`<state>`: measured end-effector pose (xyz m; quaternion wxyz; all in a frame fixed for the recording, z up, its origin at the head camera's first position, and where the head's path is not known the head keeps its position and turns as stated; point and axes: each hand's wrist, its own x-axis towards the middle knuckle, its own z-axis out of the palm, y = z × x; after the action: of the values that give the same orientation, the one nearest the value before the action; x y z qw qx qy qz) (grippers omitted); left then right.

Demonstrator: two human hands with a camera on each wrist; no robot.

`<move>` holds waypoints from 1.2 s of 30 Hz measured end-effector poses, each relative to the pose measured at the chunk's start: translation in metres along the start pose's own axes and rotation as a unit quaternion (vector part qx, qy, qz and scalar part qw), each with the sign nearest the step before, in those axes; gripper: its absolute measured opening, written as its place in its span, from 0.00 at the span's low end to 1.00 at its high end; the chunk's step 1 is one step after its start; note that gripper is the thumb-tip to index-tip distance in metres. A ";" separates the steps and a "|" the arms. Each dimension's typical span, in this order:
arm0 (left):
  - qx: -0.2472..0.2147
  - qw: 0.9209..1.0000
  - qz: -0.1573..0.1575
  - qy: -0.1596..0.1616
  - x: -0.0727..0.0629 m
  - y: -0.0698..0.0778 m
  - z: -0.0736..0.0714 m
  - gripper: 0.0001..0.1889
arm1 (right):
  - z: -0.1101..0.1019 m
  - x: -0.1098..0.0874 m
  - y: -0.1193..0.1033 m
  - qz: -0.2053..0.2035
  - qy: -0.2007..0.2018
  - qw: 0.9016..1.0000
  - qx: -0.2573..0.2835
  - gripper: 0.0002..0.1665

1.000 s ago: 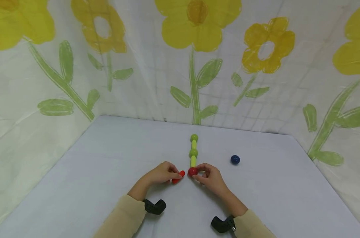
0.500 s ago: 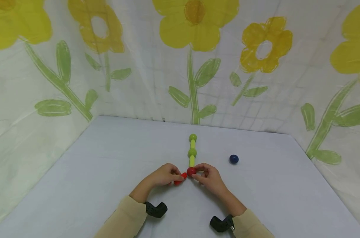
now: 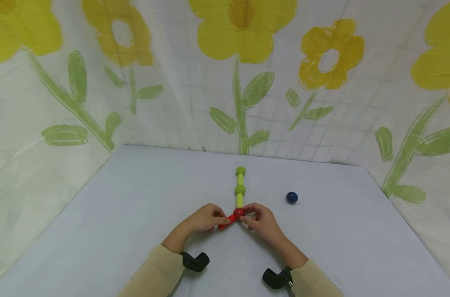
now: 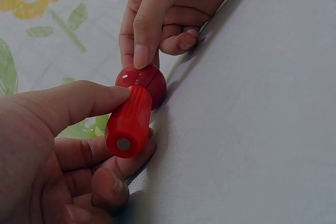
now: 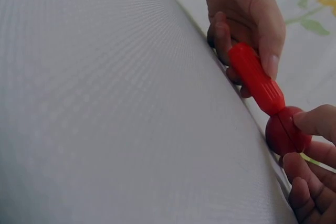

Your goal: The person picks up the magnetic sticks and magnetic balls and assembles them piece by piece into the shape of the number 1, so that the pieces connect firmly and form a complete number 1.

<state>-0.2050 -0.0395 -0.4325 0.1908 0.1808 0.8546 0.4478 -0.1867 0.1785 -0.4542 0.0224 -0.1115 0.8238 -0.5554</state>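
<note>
My left hand (image 3: 206,218) pinches a red ribbed rod (image 4: 130,121) between thumb and fingers; a round metal disc shows in the rod's near end. The rod's other end meets a dark red ball (image 5: 287,130), which my right hand (image 3: 263,222) holds between thumb and fingertips. From that ball a straight chain runs away from me: a yellow-green rod (image 3: 239,200), a green ball (image 3: 240,189), another yellow-green rod (image 3: 240,179) and a green ball (image 3: 240,170) at the far end. The rod slants down and left from the red ball in the head view.
A dark blue ball (image 3: 292,197) lies alone to the right of the chain. The white-covered table (image 3: 143,181) ends at a flower-printed curtain (image 3: 180,103) behind and at both sides. Each wrist wears a black camera mount.
My left hand has brought the red rod rightward, closing the gap to the red ball until their ends meet. The right hand keeps its hold on the ball. The head view has shifted slightly.
</note>
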 end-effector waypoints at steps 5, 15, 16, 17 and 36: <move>0.004 1.000 -0.004 0.002 0.001 0.001 0.000 0.09 | 0.000 0.001 0.001 0.005 0.003 1.000 0.000 0.16; 0.005 1.000 0.001 0.001 0.000 0.001 0.000 0.09 | -0.001 -0.007 -0.023 0.009 0.005 1.000 -0.007 0.12; 0.005 1.000 0.000 0.001 0.000 0.001 0.000 0.09 | -0.001 -0.005 -0.018 0.008 0.005 1.000 -0.007 0.13; 0.005 1.000 -0.002 0.001 0.000 0.001 0.000 0.09 | -0.001 -0.003 -0.011 0.006 0.004 1.000 -0.007 0.14; -0.004 1.000 0.005 -0.008 0.000 -0.001 -0.003 0.11 | 0.001 0.002 0.001 0.015 0.006 1.000 -0.003 0.14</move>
<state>-0.2067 -0.0427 -0.4318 0.1958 0.1877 0.8504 0.4509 -0.1888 0.1773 -0.4558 0.0251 -0.0956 0.8273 -0.5530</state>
